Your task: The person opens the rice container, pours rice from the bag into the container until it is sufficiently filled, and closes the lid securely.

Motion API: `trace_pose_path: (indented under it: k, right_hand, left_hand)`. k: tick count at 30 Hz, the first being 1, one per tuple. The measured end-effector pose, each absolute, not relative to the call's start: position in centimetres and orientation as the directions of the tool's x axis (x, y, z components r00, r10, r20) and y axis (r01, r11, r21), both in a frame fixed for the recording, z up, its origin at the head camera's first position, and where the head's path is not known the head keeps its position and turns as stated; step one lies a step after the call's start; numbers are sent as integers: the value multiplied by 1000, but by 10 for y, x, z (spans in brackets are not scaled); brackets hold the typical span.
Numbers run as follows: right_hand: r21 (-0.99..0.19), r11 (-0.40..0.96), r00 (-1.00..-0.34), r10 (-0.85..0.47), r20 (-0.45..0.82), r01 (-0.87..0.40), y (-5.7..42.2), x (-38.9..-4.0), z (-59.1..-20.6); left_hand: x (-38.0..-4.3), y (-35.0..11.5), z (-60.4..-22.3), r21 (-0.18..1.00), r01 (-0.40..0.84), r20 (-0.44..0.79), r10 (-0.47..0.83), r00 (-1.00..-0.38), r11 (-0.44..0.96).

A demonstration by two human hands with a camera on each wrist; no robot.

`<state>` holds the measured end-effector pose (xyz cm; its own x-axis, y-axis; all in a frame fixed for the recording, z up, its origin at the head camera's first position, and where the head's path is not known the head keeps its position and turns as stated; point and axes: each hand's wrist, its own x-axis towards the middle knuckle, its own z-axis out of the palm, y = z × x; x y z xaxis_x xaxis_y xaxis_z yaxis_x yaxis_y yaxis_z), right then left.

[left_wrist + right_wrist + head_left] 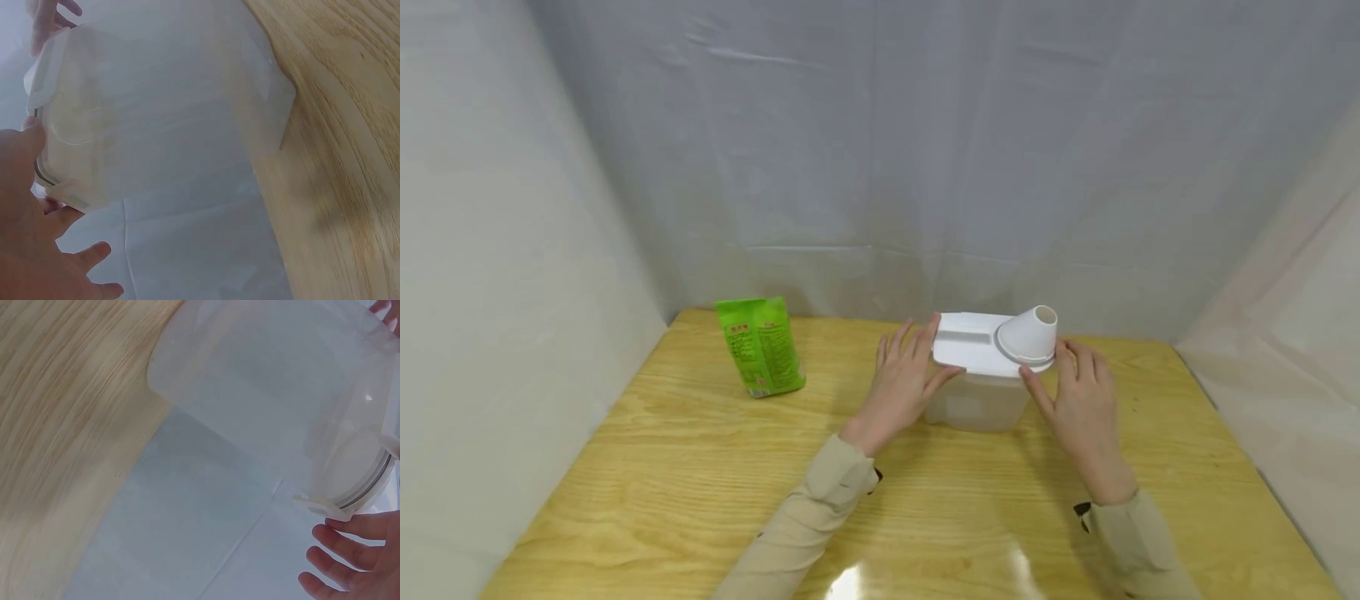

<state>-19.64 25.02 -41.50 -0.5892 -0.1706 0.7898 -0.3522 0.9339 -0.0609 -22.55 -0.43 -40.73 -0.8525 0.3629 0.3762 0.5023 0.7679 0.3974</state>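
A translucent plastic container stands upright on the table, its white lid on top. From the lid's right part rises a white cone-shaped spout, open at its tip and tilted to the right. My left hand holds the lid's left end, thumb on the front edge and fingers at the side. At the other end my right hand has its thumb by the front corner and its fingers along the side. A side clip stands out from the rim by my right fingertips. No contents show through the walls.
A green printed pouch stands on the left of the wooden table. A pale sheet hangs behind the table's back edge, with more sheeting at both sides.
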Motion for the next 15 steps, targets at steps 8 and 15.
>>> trace_pose_path:
  k: [8,15]
  right_hand:
    - [-83,933,-613,-161,774,-350,246,-194,-414]
    - [-88,929,-609,-163,776,-360,242,-194,-414]
  left_hand:
    - [-223,-9,-407,413,504,386,356,-851,759]
    - [-220,-16,-405,432,496,365,357,-860,753]
